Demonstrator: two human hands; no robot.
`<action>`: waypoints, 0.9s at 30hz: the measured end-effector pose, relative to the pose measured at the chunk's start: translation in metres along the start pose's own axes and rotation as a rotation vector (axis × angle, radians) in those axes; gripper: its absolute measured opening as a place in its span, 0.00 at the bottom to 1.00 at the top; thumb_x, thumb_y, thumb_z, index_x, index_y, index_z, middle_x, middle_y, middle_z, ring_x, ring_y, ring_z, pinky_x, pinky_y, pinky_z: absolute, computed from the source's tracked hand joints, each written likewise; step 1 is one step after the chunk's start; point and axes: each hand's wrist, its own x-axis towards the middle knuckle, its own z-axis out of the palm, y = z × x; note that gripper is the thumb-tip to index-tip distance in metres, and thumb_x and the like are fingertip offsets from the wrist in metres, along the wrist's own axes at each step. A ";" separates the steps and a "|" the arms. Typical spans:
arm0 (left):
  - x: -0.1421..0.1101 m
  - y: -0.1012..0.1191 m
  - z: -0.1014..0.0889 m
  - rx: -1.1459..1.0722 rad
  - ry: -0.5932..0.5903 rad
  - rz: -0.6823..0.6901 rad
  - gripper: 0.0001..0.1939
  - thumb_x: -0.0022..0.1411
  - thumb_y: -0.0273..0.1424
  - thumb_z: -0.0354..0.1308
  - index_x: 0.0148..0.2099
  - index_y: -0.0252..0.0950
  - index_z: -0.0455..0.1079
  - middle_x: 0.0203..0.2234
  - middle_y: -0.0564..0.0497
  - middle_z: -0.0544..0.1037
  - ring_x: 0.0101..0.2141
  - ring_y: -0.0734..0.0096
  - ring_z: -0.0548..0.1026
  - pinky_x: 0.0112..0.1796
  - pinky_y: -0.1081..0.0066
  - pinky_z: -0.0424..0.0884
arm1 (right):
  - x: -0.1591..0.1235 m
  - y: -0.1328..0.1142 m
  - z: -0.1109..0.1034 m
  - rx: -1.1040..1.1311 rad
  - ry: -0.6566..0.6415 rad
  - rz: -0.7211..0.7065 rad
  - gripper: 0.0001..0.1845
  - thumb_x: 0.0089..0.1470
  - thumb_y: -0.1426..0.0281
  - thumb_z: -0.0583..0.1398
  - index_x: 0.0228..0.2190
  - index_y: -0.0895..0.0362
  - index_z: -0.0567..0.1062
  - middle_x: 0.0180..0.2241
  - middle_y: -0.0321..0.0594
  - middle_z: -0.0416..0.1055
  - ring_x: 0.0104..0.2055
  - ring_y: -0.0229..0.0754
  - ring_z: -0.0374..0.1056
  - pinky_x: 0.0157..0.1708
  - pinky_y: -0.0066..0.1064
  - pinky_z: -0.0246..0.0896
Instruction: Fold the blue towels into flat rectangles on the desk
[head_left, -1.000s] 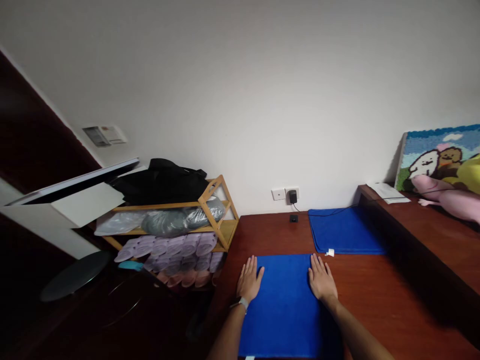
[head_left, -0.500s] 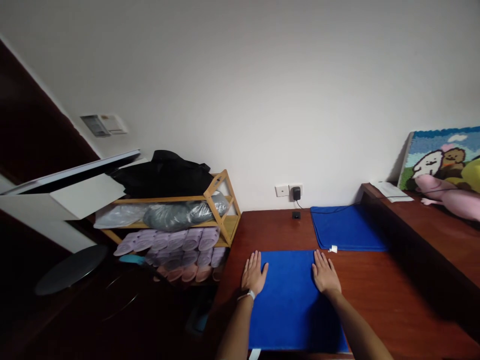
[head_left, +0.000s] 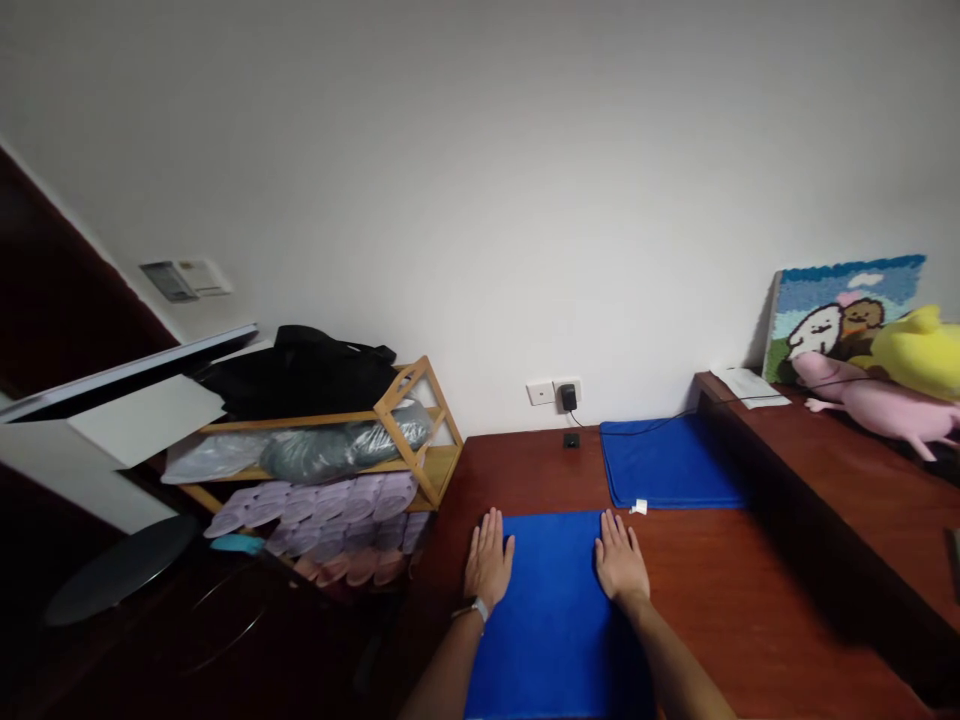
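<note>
A blue cloth (head_left: 551, 610), like a towel, lies flat on the reddish-brown wooden table (head_left: 720, 590). My left hand (head_left: 489, 565) rests flat at its far left corner, fingers stretched forward, with a watch on the wrist. At the far right corner my right hand (head_left: 621, 560) lies flat too, partly on the cloth and partly on the wood. Neither hand grips anything. Beyond my right hand is a folded blue cloth (head_left: 675, 465), with a small white tag at its near edge. The near end of the front cloth runs out of view.
A raised ledge (head_left: 832, 470) on the right bears a pink plush toy (head_left: 877, 400), a yellow plush toy (head_left: 919, 350), papers and a fuzzy picture (head_left: 840, 315). A black plug (head_left: 568, 397) trails a cable over the folded cloth. Left stands a wooden rack (head_left: 420, 440) with slippers.
Both hands stay flat at the front cloth's far corners with hardly any movement on it. The camera view has shifted, so more of the plush toys shows at right.
</note>
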 end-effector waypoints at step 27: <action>-0.002 -0.053 0.011 -0.053 -0.097 -0.072 0.40 0.74 0.53 0.31 0.75 0.31 0.45 0.73 0.43 0.51 0.71 0.59 0.50 0.69 0.55 0.50 | 0.002 0.002 0.007 -0.033 0.007 0.008 0.36 0.67 0.61 0.35 0.71 0.62 0.44 0.74 0.36 0.38 0.75 0.42 0.33 0.72 0.41 0.27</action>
